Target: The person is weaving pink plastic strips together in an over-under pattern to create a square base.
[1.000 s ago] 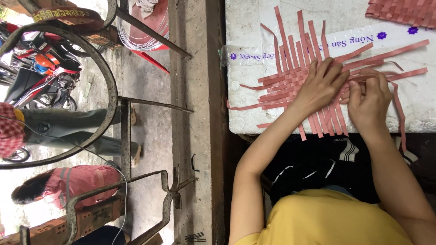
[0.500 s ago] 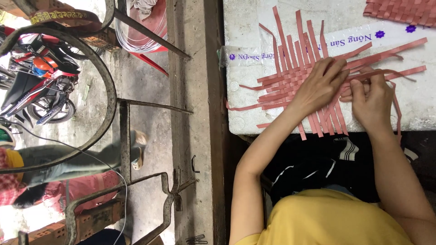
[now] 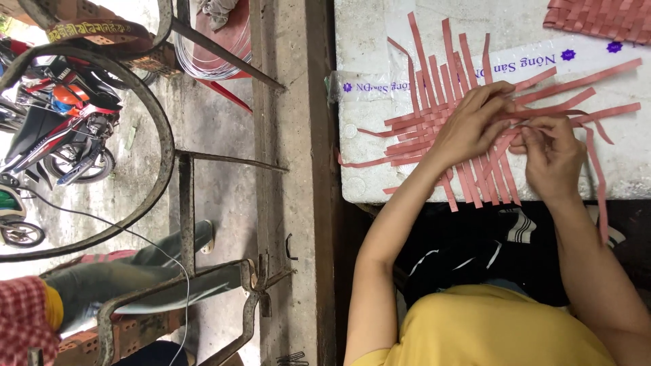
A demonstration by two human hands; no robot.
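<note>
Here the half-woven mat of pink strips (image 3: 468, 129) lies on the white foam slab (image 3: 380, 54), directly under both hands. The left hand (image 3: 471, 125) presses flat with fingers spread, seemingly to pin the crossings in place; the right hand (image 3: 550, 152) pinches a single strip. A finished woven piece (image 3: 600, 19) sits beyond the right hand.

**White foam worktop, pink strips laid across it**

The worktop (image 3: 380, 179) is a white foam slab with a printed band along it. A half-woven mat of pink strips (image 3: 434, 122) lies flat on it, loose ends fanning outward. A finished woven piece (image 3: 603, 17) sits at the far corner.
</note>
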